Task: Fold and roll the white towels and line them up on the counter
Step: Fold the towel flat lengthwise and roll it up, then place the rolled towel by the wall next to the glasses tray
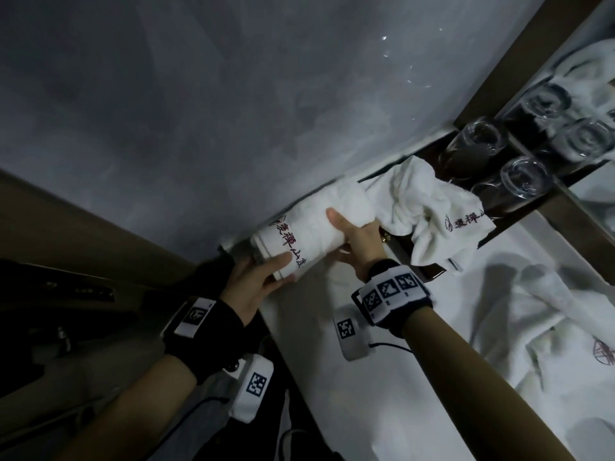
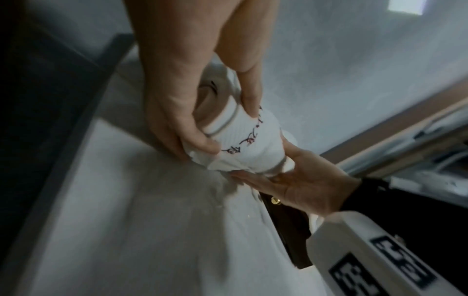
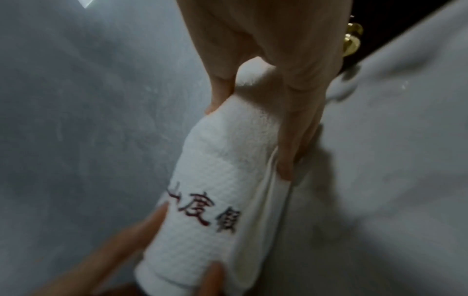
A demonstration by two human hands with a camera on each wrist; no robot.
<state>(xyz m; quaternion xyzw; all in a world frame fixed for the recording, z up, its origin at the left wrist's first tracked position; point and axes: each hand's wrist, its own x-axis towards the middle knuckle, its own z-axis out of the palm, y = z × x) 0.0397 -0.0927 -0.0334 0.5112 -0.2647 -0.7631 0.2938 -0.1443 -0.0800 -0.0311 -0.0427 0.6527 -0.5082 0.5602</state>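
Head view shows us the rolled white towel [image 1: 314,227] lying against the grey wall [image 1: 199,111] at the back of the white worktop [image 1: 416,377], with both hands on it. Our left hand [image 1: 256,284] grips the near end, thumb over the top beside the red embroidered lettering [image 1: 289,242] and fingers curled under; from the left wrist we see the same end of the roll [image 2: 243,144] pinched between thumb and fingers [image 2: 250,100]. Our right hand [image 1: 357,241] holds the far end, thumb laid across the top of the roll and fingers tucked along its near side, which the right wrist confirms where the fingers [image 3: 301,128] press into the towel [image 3: 217,190]. Just beyond the roll, touching its far end, an unfolded white towel [image 1: 429,207] lies crumpled over the edge of a dark wooden tray [image 1: 429,271]. Clear drinking glasses [image 1: 524,176] stand on that tray. Another loose white towel [image 1: 545,327] is spread on the worktop to the right, well apart from the roll.
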